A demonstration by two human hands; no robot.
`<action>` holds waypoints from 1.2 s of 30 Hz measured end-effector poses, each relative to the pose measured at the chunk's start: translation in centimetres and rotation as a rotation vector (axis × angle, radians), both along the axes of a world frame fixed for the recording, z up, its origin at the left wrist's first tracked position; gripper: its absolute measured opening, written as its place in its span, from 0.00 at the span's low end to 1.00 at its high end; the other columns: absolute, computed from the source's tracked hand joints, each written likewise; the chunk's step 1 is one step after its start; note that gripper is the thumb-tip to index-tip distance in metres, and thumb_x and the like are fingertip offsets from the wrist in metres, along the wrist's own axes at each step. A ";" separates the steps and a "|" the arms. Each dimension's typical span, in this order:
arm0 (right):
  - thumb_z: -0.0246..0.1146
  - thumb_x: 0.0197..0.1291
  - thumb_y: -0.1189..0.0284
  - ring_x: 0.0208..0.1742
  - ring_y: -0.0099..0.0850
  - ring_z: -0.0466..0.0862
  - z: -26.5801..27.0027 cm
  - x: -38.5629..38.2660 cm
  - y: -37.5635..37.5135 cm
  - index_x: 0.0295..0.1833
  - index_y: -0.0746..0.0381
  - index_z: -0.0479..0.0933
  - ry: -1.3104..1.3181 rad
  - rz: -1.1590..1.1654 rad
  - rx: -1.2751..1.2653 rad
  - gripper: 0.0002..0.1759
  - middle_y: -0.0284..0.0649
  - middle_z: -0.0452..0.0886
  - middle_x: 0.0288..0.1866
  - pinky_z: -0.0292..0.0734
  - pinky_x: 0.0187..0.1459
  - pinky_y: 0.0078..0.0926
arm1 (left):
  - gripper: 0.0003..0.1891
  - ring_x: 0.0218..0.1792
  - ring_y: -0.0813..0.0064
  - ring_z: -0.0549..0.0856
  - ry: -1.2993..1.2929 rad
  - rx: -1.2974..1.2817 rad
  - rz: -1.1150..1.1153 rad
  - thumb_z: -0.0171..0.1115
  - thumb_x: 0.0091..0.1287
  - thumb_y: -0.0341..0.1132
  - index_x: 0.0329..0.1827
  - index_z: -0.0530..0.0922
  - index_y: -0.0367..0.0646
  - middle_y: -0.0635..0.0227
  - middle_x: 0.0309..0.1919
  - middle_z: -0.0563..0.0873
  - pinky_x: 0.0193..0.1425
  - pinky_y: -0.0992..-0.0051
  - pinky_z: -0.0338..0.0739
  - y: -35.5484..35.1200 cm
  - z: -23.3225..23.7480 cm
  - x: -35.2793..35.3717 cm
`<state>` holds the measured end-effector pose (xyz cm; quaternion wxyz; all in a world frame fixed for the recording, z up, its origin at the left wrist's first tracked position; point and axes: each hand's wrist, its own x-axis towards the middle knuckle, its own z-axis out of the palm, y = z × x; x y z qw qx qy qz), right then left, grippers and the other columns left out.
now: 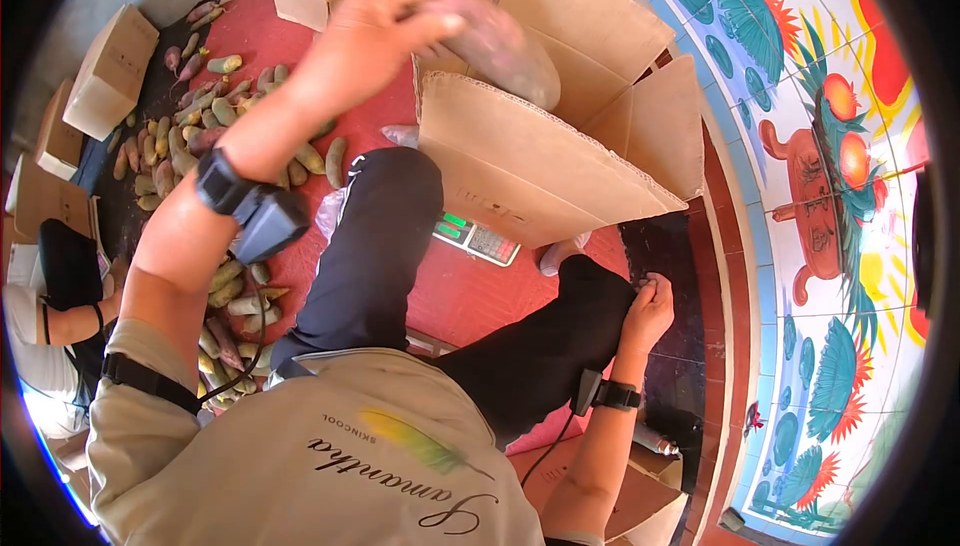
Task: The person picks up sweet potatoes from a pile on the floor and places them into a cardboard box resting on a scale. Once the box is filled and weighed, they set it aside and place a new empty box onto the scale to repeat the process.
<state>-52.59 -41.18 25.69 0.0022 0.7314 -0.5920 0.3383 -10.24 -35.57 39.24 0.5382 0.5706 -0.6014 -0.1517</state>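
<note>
My left hand (385, 31) is closed round one end of a large purplish radish (505, 54), slightly blurred. The radish hangs over the near edge of an open cardboard box (540, 151), its far end over the box opening. Beneath the box, a scale (475, 239) with green displays and a keypad shows in part. At the right, my right hand (650, 308) rests by my knee with its fingers curled; whatever they may hold is too small to make out.
Many radishes (180, 151) lie on the red floor at the left. Closed cartons (112, 71) stand beyond them. Another person's arm (75, 324) shows at the left edge. A tiled, painted wall (810, 176) borders the right, with another open carton (645, 496) at the lower right.
</note>
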 end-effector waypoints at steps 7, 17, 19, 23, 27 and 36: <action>0.50 0.59 0.77 0.31 0.39 0.82 0.4 0.4 0.3 0.38 0.64 0.77 -0.064 -0.007 0.032 0.10 0.45 0.80 0.31 0.76 0.35 0.35 | 0.15 0.43 0.77 0.82 -0.391 0.050 -0.064 0.57 0.64 0.27 0.55 0.77 0.41 0.61 0.44 0.84 0.48 0.76 0.76 -1.6 -2.4 -2.9; 0.50 0.59 0.77 0.32 0.38 0.83 0.1 -0.2 0.1 0.39 0.66 0.78 -0.046 -0.002 0.047 0.10 0.46 0.81 0.32 0.77 0.36 0.33 | 0.17 0.48 0.62 0.81 -0.407 -0.245 0.249 0.54 0.60 0.21 0.53 0.76 0.40 0.59 0.50 0.81 0.50 0.70 0.75 6.4 -5.2 1.2; 0.50 0.59 0.77 0.32 0.38 0.83 0.1 -0.3 0.0 0.40 0.66 0.77 -0.052 -0.015 0.067 0.10 0.47 0.81 0.33 0.77 0.36 0.32 | 0.15 0.48 0.60 0.80 -0.391 -0.121 0.359 0.53 0.59 0.20 0.49 0.77 0.38 0.57 0.49 0.81 0.54 0.71 0.73 8.6 -7.6 2.9; 0.50 0.60 0.78 0.33 0.35 0.83 -0.2 -0.7 0.0 0.42 0.67 0.77 -0.127 -0.001 0.104 0.11 0.47 0.81 0.34 0.77 0.37 0.30 | 0.12 0.50 0.66 0.80 -0.202 0.192 0.366 0.51 0.60 0.20 0.44 0.77 0.38 0.60 0.48 0.82 0.56 0.72 0.71 13.5 -15.9 6.4; 0.49 0.64 0.76 0.32 0.33 0.82 -0.4 -1.3 -0.4 0.43 0.67 0.77 -0.112 0.013 0.136 0.11 0.45 0.81 0.33 0.77 0.36 0.28 | 0.07 0.43 0.56 0.82 -0.221 0.512 0.481 0.55 0.58 0.26 0.37 0.79 0.38 0.55 0.38 0.83 0.49 0.67 0.75 20.0 -25.1 9.0; 0.48 0.65 0.74 0.34 0.32 0.82 -0.2 -1.3 -0.6 0.42 0.66 0.77 -0.016 0.000 0.150 0.12 0.45 0.81 0.32 0.76 0.36 0.28 | 0.11 0.38 0.52 0.82 -0.274 1.218 0.449 0.51 0.60 0.38 0.34 0.79 0.42 0.54 0.34 0.83 0.44 0.62 0.76 33.7 -39.0 10.4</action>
